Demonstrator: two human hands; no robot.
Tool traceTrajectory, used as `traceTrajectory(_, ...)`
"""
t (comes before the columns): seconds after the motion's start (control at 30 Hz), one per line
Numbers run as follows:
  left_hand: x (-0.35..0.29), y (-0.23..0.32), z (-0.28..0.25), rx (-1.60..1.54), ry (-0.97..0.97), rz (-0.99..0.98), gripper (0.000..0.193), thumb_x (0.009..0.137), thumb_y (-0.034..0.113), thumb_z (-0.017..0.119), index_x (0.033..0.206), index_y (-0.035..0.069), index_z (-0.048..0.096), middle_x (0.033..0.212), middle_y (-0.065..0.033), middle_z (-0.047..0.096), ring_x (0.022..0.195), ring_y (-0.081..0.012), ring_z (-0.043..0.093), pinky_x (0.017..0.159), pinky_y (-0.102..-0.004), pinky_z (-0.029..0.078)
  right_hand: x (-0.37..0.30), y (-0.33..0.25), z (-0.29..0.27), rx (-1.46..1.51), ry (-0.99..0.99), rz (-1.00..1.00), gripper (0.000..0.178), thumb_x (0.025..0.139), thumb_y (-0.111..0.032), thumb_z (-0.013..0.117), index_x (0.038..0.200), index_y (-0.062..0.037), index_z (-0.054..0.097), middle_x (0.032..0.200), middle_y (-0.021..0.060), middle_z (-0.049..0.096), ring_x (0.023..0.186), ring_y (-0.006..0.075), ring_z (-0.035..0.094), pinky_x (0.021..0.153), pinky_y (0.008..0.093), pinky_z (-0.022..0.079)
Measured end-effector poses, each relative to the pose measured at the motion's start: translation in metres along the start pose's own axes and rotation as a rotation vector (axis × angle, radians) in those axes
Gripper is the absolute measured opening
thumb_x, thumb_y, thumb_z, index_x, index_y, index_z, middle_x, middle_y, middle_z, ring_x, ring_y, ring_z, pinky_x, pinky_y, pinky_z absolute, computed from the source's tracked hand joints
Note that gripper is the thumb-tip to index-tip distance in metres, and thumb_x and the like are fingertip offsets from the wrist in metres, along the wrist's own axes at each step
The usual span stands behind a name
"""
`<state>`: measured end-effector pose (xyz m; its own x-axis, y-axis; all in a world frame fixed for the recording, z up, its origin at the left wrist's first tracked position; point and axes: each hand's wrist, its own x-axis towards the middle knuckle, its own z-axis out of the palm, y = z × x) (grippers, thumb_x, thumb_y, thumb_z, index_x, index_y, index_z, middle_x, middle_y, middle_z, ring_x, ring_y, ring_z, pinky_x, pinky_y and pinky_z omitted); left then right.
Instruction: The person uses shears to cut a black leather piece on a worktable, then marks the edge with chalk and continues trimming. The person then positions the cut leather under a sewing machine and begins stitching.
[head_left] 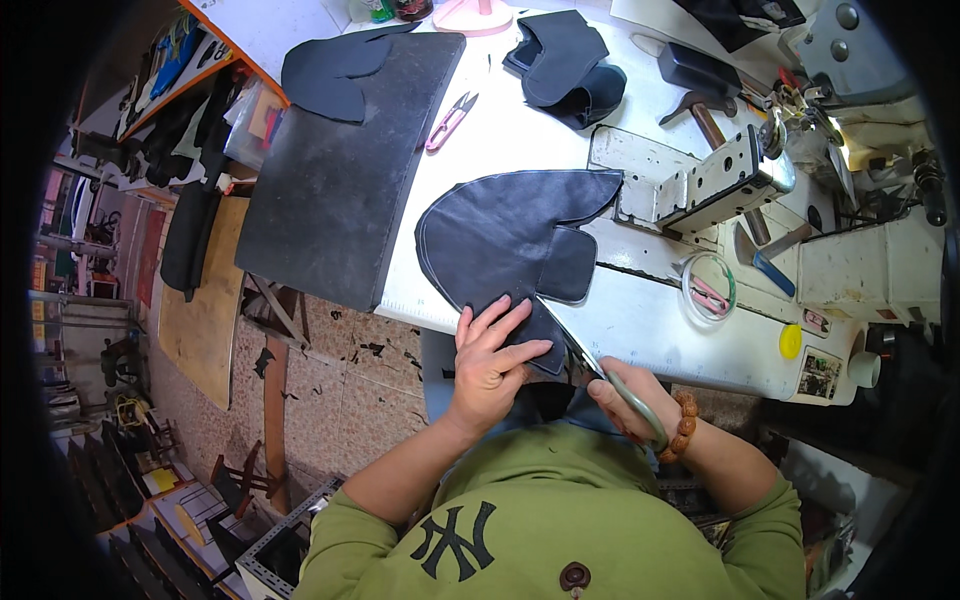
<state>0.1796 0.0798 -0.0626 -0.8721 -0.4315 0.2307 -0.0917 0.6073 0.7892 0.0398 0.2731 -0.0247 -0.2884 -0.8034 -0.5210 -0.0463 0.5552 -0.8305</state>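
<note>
A black leather piece (490,230) with a curved, stitched edge lies at the front of the white table, its lower flap reaching past the table edge. My left hand (488,365) rests on that flap, fingers spread flat, open. My right hand (625,395) is closed around the handles of a pair of scissors (582,352). The scissor blades point up and left, along the right edge of the flap beside my left fingertips. Whether the blades are apart or together is hard to make out.
Left of the leather is a dark board (335,180) with another black piece (335,75) on it. Pink thread snips (452,123) lie beyond. A sewing machine arm (715,185), hammer (710,125), clear round dish (708,290) and yellow cap (790,342) stand to the right.
</note>
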Motion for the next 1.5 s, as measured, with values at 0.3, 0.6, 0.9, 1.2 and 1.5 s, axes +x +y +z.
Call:
traceTrajectory(0.3,0.0,-0.002,-0.001,-0.004,-0.018,0.001,0.035,0.069,0.005,0.071,0.1,0.022,0.077,0.134,-0.0071,0.06,0.133,-0.0304,0.046,0.114,-0.0563,0.017,-0.001,-0.01,-0.002,0.134,-0.044,0.095,0.053,0.098,-0.053,0.05,0.087,-0.0019,0.051,0.06,0.0031,0.05,0.052,0.0131,0.05,0.049,0.0304,0.043)
traceTrajectory(0.6,0.0,-0.002,0.0,-0.006,-0.021,-0.011,0.033,0.07,0.004,0.07,0.098,0.02,0.077,0.134,-0.0074,0.06,0.133,-0.0305,0.046,0.114,-0.0555,0.017,0.0,-0.01,0.011,0.246,-0.023,-0.001,0.049,0.102,-0.049,0.041,0.106,-0.0006,0.052,0.057,0.0006,0.049,0.041,0.0083,0.047,0.037,0.0235,0.037)
traceTrajectory(0.9,0.001,0.003,0.001,-0.043,-0.024,-0.036,0.027,0.071,0.0,0.064,0.094,0.011,0.071,0.135,-0.0103,0.06,0.136,-0.0334,0.042,0.116,-0.0571,0.011,-0.042,0.009,0.016,0.56,0.073,0.084,0.047,0.101,-0.046,0.045,0.106,-0.0001,0.053,0.063,0.0012,0.052,0.046,0.0081,0.048,0.043,0.023,0.039)
traceTrajectory(1.2,0.042,-0.029,-0.04,0.088,0.023,0.062,0.011,0.071,0.003,0.053,0.079,0.004,0.061,0.134,-0.0156,0.057,0.135,-0.0382,0.042,0.115,-0.0586,0.017,-0.075,0.043,0.008,0.309,0.268,-0.016,0.059,0.096,-0.052,0.053,0.121,0.0011,0.05,0.072,0.0011,0.054,0.06,0.0085,0.052,0.057,0.0232,0.044)
traceTrajectory(1.5,0.05,-0.047,-0.089,0.257,-0.099,0.052,0.013,0.074,-0.01,0.049,0.073,-0.002,0.059,0.135,-0.021,0.056,0.131,-0.0399,0.047,0.108,-0.0424,0.039,-0.083,0.052,0.014,0.328,0.257,-0.035,0.071,0.091,-0.062,0.056,0.123,0.0009,0.05,0.073,0.0005,0.054,0.057,0.0072,0.051,0.051,0.0237,0.042)
